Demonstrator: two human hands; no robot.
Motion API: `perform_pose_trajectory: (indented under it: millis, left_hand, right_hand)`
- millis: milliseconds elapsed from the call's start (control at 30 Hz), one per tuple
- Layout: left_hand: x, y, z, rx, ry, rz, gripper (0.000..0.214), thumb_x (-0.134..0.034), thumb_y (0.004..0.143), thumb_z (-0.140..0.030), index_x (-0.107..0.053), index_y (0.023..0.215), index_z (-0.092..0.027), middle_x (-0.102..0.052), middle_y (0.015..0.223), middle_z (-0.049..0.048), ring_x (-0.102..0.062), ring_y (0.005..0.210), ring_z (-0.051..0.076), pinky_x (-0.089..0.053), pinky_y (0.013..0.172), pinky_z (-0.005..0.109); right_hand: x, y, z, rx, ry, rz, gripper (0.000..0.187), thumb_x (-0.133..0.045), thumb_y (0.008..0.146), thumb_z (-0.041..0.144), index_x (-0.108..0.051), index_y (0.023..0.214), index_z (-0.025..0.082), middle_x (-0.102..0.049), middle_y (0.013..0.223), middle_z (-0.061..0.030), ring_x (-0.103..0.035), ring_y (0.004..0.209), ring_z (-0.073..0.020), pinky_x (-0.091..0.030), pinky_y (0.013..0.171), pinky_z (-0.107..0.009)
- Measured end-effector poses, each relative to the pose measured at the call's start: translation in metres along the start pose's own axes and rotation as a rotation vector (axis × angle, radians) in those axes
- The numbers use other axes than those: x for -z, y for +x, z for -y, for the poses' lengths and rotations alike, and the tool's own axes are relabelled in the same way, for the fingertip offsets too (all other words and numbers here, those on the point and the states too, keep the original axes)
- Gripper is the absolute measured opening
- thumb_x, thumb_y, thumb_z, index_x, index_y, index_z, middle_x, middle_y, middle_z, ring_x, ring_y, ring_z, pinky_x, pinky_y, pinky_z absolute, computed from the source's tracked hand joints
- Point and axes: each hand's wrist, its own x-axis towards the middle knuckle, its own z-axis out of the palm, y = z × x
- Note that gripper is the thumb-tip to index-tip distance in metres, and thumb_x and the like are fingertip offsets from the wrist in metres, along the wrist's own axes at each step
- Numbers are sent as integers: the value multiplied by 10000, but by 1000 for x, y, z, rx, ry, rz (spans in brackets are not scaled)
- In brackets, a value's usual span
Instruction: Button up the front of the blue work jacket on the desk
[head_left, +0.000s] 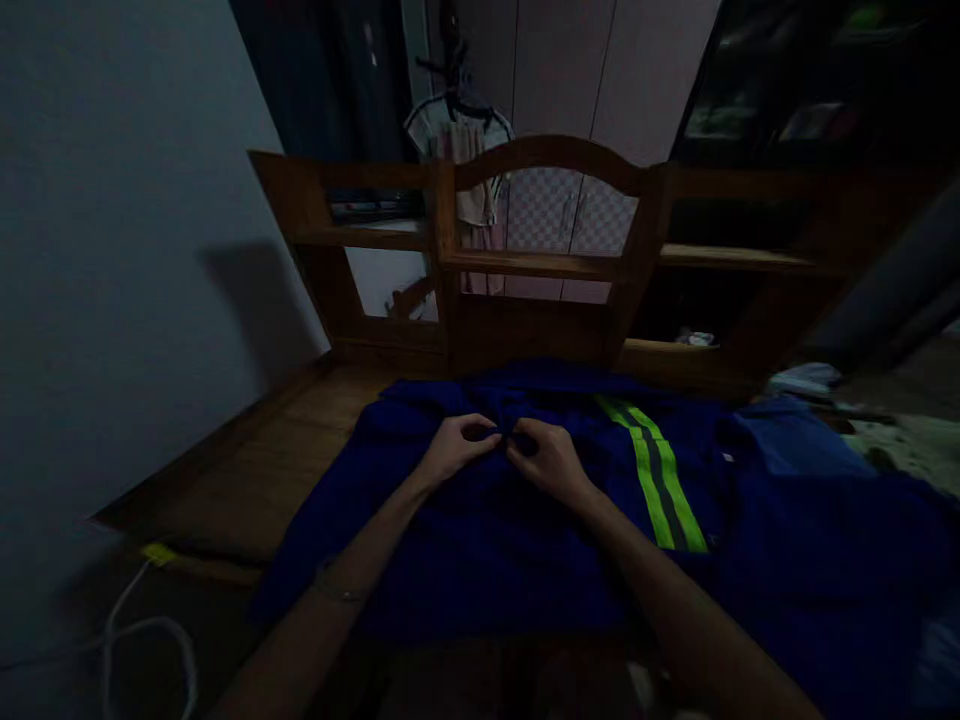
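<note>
A dark blue work jacket (480,570) lies spread over a wooden surface, with yellow-green reflective strips (660,480) running down its right part. My left hand (461,447) pinches the jacket's cloth between thumb and fingers near its upper middle. Right beside it, my right hand (547,455) pinches the same fold from the other side, the fingertips of both hands almost meeting. Whether a button or another fastener sits between them is too dark to tell. A bracelet (337,588) circles my left wrist.
Behind the jacket stands a wooden headboard (540,265) with open shelves. More blue clothing (832,530) lies at the right. A pale wall (135,250) borders the left side, and a white cable (150,625) loops at the lower left. Clothes (461,140) hang beyond the headboard.
</note>
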Motion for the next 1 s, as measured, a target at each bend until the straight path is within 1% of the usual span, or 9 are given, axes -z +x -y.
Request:
perform_pose_trajectory:
  millis: [133, 300, 467, 567, 667, 800, 900, 1000]
  left_hand:
    - [-2, -1, 3, -10, -22, -40, 329, -635, 736, -423, -648, 909, -143, -670, 910, 47, -614, 860, 182, -473, 787, 265]
    - [-3, -1, 0, -43, 6, -26, 309, -637, 734, -422, -658, 887, -155, -677, 899, 44, -620, 845, 186, -479, 788, 278]
    - [-4, -2, 0, -72, 22, -58, 302, -631, 742, -421, -649, 885, -156, -670, 902, 46, -618, 852, 185, -478, 794, 284]
    - [-5, -1, 2, -85, 48, -119, 293, -636, 739, -422, -633, 878, -164, -659, 887, 37, -611, 852, 180, -475, 794, 286]
    - [-5, 0, 3, -114, 37, -173, 293, -651, 730, -410, -613, 892, -169, -648, 894, 34, -607, 868, 175, -471, 820, 291]
    - [-4, -1, -1, -178, 41, -146, 273, -629, 766, -370, -624, 969, -188, -637, 988, 41, -591, 949, 171, -448, 881, 294]
    - [-3, -4, -5, -224, 116, -160, 227, -605, 793, -346, -649, 964, -204, -633, 973, 37, -587, 932, 163, -448, 852, 282]
    - [-4, -5, -7, -267, 172, -188, 195, -586, 811, -318, -661, 957, -213, -628, 938, 33, -587, 899, 156, -452, 812, 272]
  right_hand:
    - [-4, -1, 3, -3, -55, -14, 67, -501, 832, 234, -505, 779, 193, -593, 760, -8, -570, 712, -137, -343, 643, -212]
    - [-5, -1, 3, -15, -122, -7, 63, -502, 834, 213, -507, 774, 197, -601, 761, -11, -576, 706, -144, -338, 627, -221]
    - [-6, -1, -3, -22, -56, -7, 45, -511, 858, 205, -556, 865, 202, -629, 822, -17, -597, 776, -153, -376, 683, -222]
    - [-6, 0, -5, -8, 4, -3, 84, -510, 877, 218, -576, 927, 205, -638, 868, -24, -601, 811, -153, -398, 720, -224]
    - [-3, 0, -3, 35, 31, 35, 122, -493, 888, 206, -587, 966, 209, -641, 896, -29, -603, 838, -152, -412, 737, -228]
    - [2, -1, 2, 53, 33, 50, 183, -462, 895, 183, -589, 1023, 216, -639, 938, -37, -599, 878, -157, -417, 762, -235]
    - [5, -1, 5, 45, 45, 29, 180, -456, 893, 193, -588, 1013, 211, -636, 924, -40, -598, 862, -158, -415, 758, -237]
    - [6, -1, 7, 38, 53, 12, 141, -461, 890, 218, -593, 938, 201, -631, 874, -40, -596, 807, -152, -410, 729, -232]
